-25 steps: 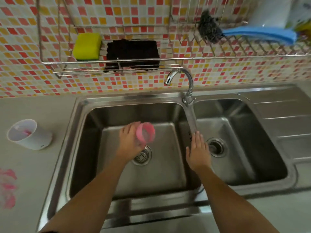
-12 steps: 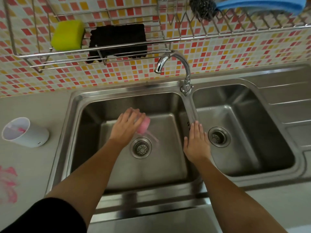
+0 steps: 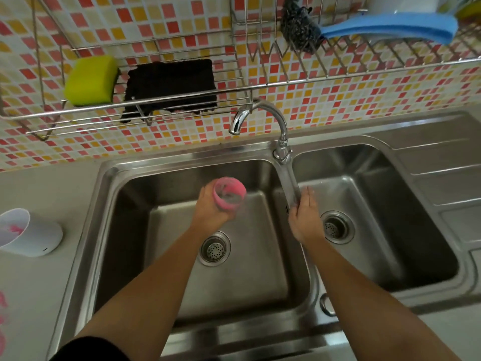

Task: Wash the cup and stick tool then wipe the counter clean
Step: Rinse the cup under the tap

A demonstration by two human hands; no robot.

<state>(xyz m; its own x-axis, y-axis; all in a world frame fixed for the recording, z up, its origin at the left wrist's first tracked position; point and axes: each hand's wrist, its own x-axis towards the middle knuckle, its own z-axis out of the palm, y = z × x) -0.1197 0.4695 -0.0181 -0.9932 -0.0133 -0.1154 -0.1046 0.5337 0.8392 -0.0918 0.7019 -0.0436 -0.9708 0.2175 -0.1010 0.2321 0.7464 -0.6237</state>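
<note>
The cup [image 3: 230,194], gripped mouth-up by the left hand [image 3: 211,213], hung short of the back-edge spout [image 3: 238,123]; right hand [image 3: 305,216] flat, empty.

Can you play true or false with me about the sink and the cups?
1. The left hand holds the pink cup over the left basin. True.
2. The right hand squeezes a sponge. False: it lies flat on the sink divider, holding nothing.
3. The white cup stands upright on the counter. False: it lies on its side.
4. The yellow sponge sits on the wire rack. True.
5. The faucet spout points over the right basin. False: it points over the left basin.
</note>
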